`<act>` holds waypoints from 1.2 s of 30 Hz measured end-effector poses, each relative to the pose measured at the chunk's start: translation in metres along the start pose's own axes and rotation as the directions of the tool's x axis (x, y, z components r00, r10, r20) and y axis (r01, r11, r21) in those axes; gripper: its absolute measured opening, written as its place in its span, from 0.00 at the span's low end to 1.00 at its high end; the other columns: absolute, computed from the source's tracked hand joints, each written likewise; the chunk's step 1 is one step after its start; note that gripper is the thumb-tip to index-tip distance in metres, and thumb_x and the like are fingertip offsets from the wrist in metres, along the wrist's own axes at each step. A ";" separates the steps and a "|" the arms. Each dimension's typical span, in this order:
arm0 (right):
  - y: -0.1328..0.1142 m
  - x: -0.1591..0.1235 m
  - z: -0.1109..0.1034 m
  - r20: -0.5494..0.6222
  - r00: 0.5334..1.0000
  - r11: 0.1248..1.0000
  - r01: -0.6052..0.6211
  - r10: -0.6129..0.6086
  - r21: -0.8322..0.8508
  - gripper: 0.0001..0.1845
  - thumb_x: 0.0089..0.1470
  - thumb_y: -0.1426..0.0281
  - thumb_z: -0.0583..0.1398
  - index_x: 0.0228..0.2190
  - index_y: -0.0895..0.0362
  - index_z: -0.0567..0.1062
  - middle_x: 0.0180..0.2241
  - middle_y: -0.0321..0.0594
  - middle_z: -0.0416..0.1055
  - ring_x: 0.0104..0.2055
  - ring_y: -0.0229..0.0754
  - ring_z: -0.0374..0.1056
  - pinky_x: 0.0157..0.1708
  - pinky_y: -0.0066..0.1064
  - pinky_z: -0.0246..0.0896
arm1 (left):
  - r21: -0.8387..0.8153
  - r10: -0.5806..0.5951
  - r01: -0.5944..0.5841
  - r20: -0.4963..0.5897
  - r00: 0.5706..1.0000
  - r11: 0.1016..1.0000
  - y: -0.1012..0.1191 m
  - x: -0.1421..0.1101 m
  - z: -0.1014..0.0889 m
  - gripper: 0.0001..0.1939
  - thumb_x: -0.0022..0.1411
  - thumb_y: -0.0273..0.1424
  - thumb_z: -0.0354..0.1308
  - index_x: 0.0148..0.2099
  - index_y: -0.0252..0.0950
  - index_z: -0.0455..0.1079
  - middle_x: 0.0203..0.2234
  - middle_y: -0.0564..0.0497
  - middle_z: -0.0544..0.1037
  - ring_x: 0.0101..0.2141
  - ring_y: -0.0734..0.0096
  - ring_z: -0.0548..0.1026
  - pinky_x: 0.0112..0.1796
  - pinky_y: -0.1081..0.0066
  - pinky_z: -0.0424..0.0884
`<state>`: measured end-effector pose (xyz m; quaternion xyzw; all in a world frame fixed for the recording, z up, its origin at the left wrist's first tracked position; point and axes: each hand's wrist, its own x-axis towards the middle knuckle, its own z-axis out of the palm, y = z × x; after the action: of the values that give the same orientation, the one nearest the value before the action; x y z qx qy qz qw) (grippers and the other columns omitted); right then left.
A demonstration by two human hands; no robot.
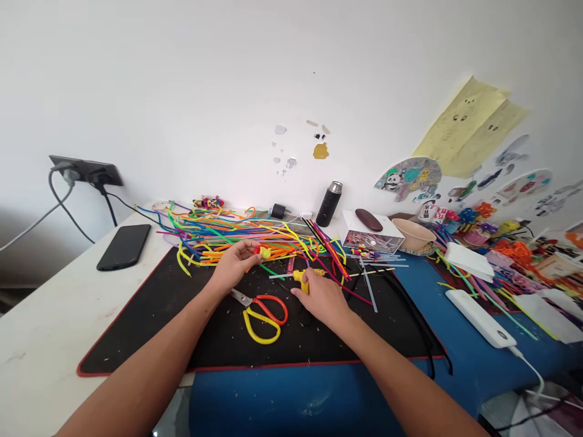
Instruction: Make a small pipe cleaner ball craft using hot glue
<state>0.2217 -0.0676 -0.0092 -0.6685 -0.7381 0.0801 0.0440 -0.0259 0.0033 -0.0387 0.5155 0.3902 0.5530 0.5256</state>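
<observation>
**Two hands at work over a heap of coloured pipe cleaners**

The left hand [235,262] pinches a small red-and-yellow fuzzy piece [263,250] between fingertips, held just above the black rubber mat with a red edge [136,328]. The right hand [321,297] rests on the mat, fingers curled around a yellow-handled tool [302,277] whose thin pale tip points left. Between the two hands lie scissors with one red and one yellow handle loop [263,314], blades shut. Behind the hands spreads a bright pile of long pipe cleaners [237,233]. A black smartphone [124,246] lies well to the left on the white table [40,340]; a black cylindrical flask [328,204] stands near the wall.
</observation>
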 end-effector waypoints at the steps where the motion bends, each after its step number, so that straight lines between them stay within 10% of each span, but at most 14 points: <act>1: -0.001 -0.001 0.002 -0.008 1.000 1.000 -0.006 0.006 -0.001 0.14 0.66 0.58 0.64 0.44 0.54 0.72 0.35 0.45 0.81 0.39 0.54 0.79 0.32 0.35 0.53 | 0.003 -0.006 0.006 0.002 1.000 1.000 -0.001 0.000 0.000 0.28 0.46 0.46 0.79 0.43 0.37 0.75 0.32 0.50 0.82 0.34 0.60 0.84 0.43 0.58 0.81; 12: 0.016 -0.008 0.007 -0.108 0.994 0.958 0.003 0.029 0.288 0.07 0.58 0.70 0.62 0.34 0.52 0.67 0.28 0.33 0.72 0.31 0.43 0.71 0.31 0.31 0.54 | -0.031 -0.004 0.004 -0.002 1.000 1.000 -0.002 0.002 -0.002 0.27 0.46 0.46 0.79 0.41 0.37 0.75 0.32 0.49 0.84 0.35 0.60 0.84 0.44 0.58 0.82; 18: 0.026 -0.014 0.003 -0.048 0.987 0.578 -0.052 0.156 0.815 0.14 0.53 0.59 0.63 0.31 0.50 0.63 0.25 0.28 0.65 0.20 0.39 0.65 0.18 0.29 0.59 | -0.044 -0.015 0.015 -0.004 1.000 0.999 -0.006 0.004 -0.005 0.28 0.45 0.46 0.80 0.41 0.37 0.75 0.32 0.50 0.84 0.35 0.61 0.84 0.44 0.59 0.81; 26: 0.039 -0.020 -0.002 0.032 0.950 0.036 -0.045 0.310 0.998 0.22 0.49 0.55 0.69 0.31 0.53 0.64 0.24 0.29 0.70 0.16 0.34 0.66 0.14 0.23 0.51 | -0.044 -0.048 0.048 -0.002 0.999 0.998 -0.005 0.002 -0.002 0.29 0.44 0.46 0.81 0.42 0.36 0.75 0.31 0.50 0.84 0.34 0.61 0.84 0.45 0.57 0.81; 36: 0.015 -0.035 0.006 0.009 0.965 -0.035 0.000 0.263 0.999 0.25 0.48 0.54 0.73 0.35 0.52 0.66 0.25 0.29 0.72 0.16 0.36 0.68 0.11 0.22 0.52 | -0.041 -0.054 0.054 0.001 0.999 0.998 -0.009 0.003 -0.003 0.28 0.45 0.45 0.80 0.43 0.36 0.75 0.32 0.51 0.83 0.35 0.60 0.84 0.45 0.59 0.81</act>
<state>0.2390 -0.1009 -0.0167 -0.5066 -0.3831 0.5240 0.5674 -0.0269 0.0077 -0.0476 0.4937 0.3925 0.5467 0.5507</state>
